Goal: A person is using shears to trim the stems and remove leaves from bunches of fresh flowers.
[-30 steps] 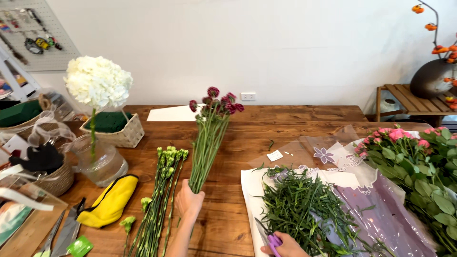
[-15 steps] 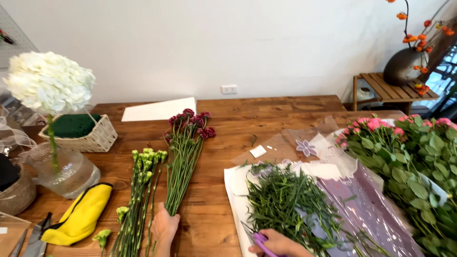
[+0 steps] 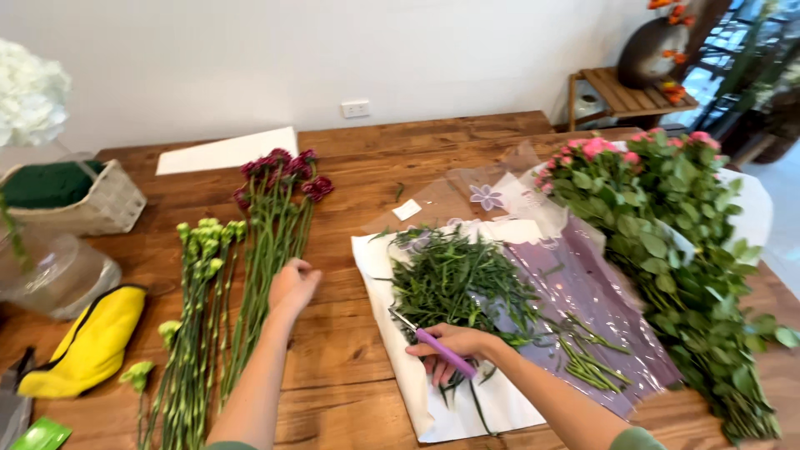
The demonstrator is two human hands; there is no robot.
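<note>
My left hand (image 3: 292,283) rests on the stems of a bunch of dark red flowers (image 3: 275,225) that lies flat on the wooden table (image 3: 433,150). Beside that bunch, to the left, lies a bunch of green-budded flowers (image 3: 196,317). My right hand (image 3: 454,346) holds purple-handled scissors (image 3: 437,346) over a pile of cut green leaves (image 3: 462,279) on white paper (image 3: 392,275) and clear purple wrap (image 3: 600,308). The scissors' blade points up and left.
A big bunch of pink roses with leaves (image 3: 675,250) lies at the right. At the left are a yellow pouch (image 3: 87,342), a glass vase (image 3: 50,267) with a white hydrangea (image 3: 29,96), and a white basket with green foam (image 3: 71,196). A white sheet (image 3: 225,150) lies at the back.
The view swung right and down. The dark red bunch went from raised in my left hand to lying flat on the table. My right hand stayed on the leaf pile.
</note>
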